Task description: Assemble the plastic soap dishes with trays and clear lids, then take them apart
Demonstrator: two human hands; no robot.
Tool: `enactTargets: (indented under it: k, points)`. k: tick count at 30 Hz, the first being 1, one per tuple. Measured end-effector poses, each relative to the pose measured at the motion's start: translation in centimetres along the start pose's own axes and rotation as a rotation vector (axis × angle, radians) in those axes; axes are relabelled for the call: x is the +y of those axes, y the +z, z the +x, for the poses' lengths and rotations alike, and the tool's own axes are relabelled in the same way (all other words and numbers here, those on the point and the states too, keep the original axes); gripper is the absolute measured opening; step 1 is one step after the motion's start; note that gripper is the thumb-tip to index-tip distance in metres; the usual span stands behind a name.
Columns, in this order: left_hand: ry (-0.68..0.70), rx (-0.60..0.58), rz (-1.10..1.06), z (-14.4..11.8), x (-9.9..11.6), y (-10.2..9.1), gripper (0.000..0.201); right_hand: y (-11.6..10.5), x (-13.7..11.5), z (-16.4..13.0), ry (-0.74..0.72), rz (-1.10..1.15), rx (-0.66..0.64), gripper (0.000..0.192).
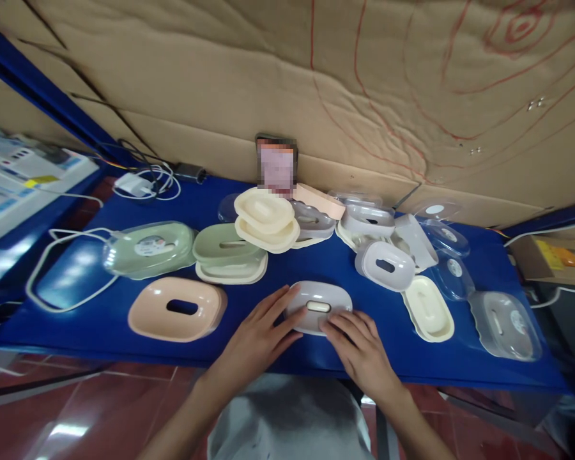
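table (124,211) blue | dish btwn hands (319,306) grey | big dish (175,308) peach | lidded dish (148,248) green | wall cardboard (220,76) tan, red lines

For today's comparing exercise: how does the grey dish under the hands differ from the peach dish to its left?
The grey dish looks smaller than the peach dish. The grey dish's slot shows cream; the peach dish's slot looks dark. The left hand and right hand touch the grey dish; the peach dish lies untouched. Both are oval, slotted, on the blue table.

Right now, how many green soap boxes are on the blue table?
2. One green box under a clear lid sits far left; another green box rests right of it on a cream tray. Others may hide in the pile.
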State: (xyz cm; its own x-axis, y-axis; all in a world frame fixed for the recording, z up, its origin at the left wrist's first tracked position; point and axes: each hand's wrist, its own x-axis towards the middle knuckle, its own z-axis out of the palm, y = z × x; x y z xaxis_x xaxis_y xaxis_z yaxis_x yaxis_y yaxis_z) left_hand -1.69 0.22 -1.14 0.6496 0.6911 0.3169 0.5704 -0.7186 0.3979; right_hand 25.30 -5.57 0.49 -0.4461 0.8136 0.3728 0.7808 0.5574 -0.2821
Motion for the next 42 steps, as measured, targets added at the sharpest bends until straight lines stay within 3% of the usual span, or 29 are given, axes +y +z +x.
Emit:
enactTargets:
  k: [4,7,10,13,15,17,20,23,25,27,30,33,38,42]
  points:
    - [-0.003,0.03,-0.021,-0.4,0.4,-0.2,0.042,-1.1,0.4,0.2,-0.023,-0.008,-0.016,0.03]
    - [-0.019,0.064,-0.071,-0.7,0.8,-0.2,0.037,-3.4,1.9,1.6,0.0,-0.091,0.01,0.038]
    - [-0.038,0.096,-0.099,-1.0,1.0,0.0,0.036,-6.4,5.3,5.0,0.036,-0.217,0.085,0.04]
    - [-0.047,0.108,-0.117,-1.0,1.2,0.1,0.037,-8.2,10.3,10.1,0.079,-0.285,0.128,0.031]
    - [-0.058,0.103,-0.135,-1.0,1.2,0.1,0.038,-8.2,13.6,13.5,0.099,-0.292,0.089,0.038]
    - [-0.07,0.1,-0.148,-0.9,1.3,0.0,0.04,-7.6,16.2,16.4,0.099,-0.289,0.065,0.057]
    - [-0.082,0.115,-0.168,-0.9,1.3,-0.1,0.042,-6.9,17.8,18.5,0.085,-0.265,0.043,0.077]
    - [-0.1,0.133,-0.201,-0.8,1.3,-0.2,0.041,-7.5,16.2,17.3,0.122,-0.277,0.137,0.071]
    - [-0.127,0.126,-0.235,-0.8,1.2,-0.3,0.048,-7.9,13.4,14.6,0.162,-0.302,0.255,0.051]
    - [-0.17,0.109,-0.276,-0.7,1.0,-0.3,0.069,-7.6,9.6,10.7,0.17,-0.31,0.358,0.039]
    - [-0.251,0.085,-0.32,-0.7,0.9,-0.2,0.101,-5.5,3.8,4.3,0.196,-0.235,0.372,0.062]
    - [-0.285,0.068,-0.327,-0.7,0.7,0.1,0.111,-2.4,-0.4,-0.1,0.242,-0.116,0.266,0.066]
    - [-0.279,0.074,-0.306,-0.8,0.5,0.3,0.108,0.3,-2.1,-1.6,0.222,0.013,0.119,0.063]
    - [-0.294,0.053,-0.285,-0.7,0.6,0.2,0.1,0.8,-1.5,-1.5,0.218,0.015,0.125,0.062]
